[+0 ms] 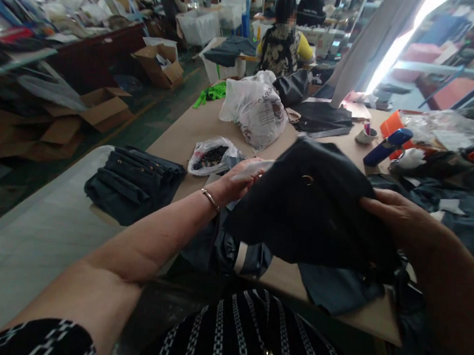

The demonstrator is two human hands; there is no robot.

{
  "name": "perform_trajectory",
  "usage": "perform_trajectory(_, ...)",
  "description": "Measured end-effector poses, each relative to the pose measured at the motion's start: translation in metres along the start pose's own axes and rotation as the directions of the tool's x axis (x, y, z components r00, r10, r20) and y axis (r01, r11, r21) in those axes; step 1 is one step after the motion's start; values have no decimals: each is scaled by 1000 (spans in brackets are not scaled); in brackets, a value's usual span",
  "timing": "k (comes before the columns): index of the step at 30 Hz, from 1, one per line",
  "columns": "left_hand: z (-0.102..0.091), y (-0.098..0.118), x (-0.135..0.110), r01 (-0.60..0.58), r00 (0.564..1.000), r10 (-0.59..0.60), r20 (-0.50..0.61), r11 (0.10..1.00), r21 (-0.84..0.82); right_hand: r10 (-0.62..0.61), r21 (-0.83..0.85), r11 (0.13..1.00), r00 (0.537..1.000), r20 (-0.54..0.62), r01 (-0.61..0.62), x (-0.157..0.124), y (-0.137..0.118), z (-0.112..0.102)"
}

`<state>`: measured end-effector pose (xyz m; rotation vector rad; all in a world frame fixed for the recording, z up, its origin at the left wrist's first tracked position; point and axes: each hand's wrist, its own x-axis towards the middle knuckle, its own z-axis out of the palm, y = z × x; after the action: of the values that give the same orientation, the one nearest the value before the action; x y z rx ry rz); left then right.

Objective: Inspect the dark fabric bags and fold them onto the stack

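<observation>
A folded stack of dark denim pieces (pixel 134 183) lies at the left edge of the desk (pixel 191 133), its soft layers hanging slightly over the rim; beyond that rim the floor drops away to flattened cardboard boxes (pixel 100 109). Just right of the stack sits a small crinkled plastic bag (pixel 211 158) with dark bits inside, and behind it a larger white plastic bag (pixel 255 109), puffed and wrinkled. The left hand (pixel 236 183), a thin metal bangle at its wrist, is clamped on the left edge of a dark fabric piece (pixel 314 208), matte and smooth, with a small metal ring near its top. The piece is held up over the desk's near edge, spread between both hands. The right hand (pixel 390 208) pinches its right edge, fingers closed on the cloth. Further right lie heaped dark garments (pixel 462 212), crowding that side; bare brown desk surface stays open toward the middle.
</observation>
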<state>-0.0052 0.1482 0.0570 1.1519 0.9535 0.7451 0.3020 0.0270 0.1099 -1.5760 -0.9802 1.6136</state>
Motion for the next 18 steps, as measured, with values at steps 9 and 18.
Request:
perform_trajectory(9,-14,-99,-67,452,887,-414,-203,693,561,-187,-588,791,848,-495,-169,21,152,-81)
perform_trajectory(18,-3,-128,-62,510,857,-475,-202,720,471,-124,-684,711,986,107,164,97,163,204)
